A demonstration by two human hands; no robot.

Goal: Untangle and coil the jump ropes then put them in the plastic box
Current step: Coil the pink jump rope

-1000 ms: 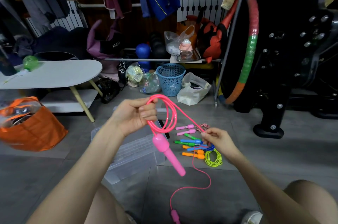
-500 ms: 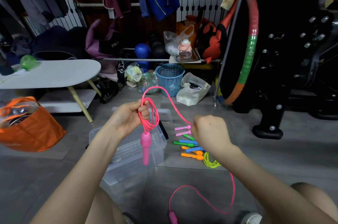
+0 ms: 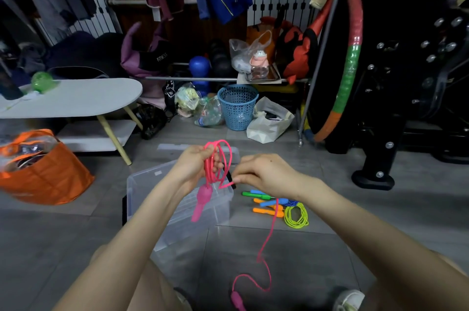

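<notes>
- Pink plastic jump rope (image 3: 220, 161): several loops of its cord are gathered into a coil at the centre of the frame, held up in the air above the floor.
- Left hand (image 3: 194, 166), just left of centre, has its fingers curled round the top of the coil and grips the loops together.
- One thick pink handle (image 3: 201, 202) hangs straight down from the bottom of the coil, in front of the box.
- Right hand (image 3: 265, 174), just right of the coil, pinches the loose cord between thumb and fingertips, its other fingers curled in.
- From under the right wrist the cord drops in a wavy line to the grey floor and ends at the second pink handle (image 3: 237, 300) at the bottom centre of the frame.
- Clear rectangular plastic box (image 3: 142, 185) sits on the floor below and behind the hands, left of centre; no rope can be made out in it.
- Pile of other jump ropes with green, blue and orange handles (image 3: 264, 203) lies on the floor right of the box, with a neon yellow coiled cord (image 3: 296, 216) at its right edge.
- Blue perforated plastic basket (image 3: 237, 107) stands in the upper middle; an orange fabric bag (image 3: 48, 176) sits at the left edge.
</notes>
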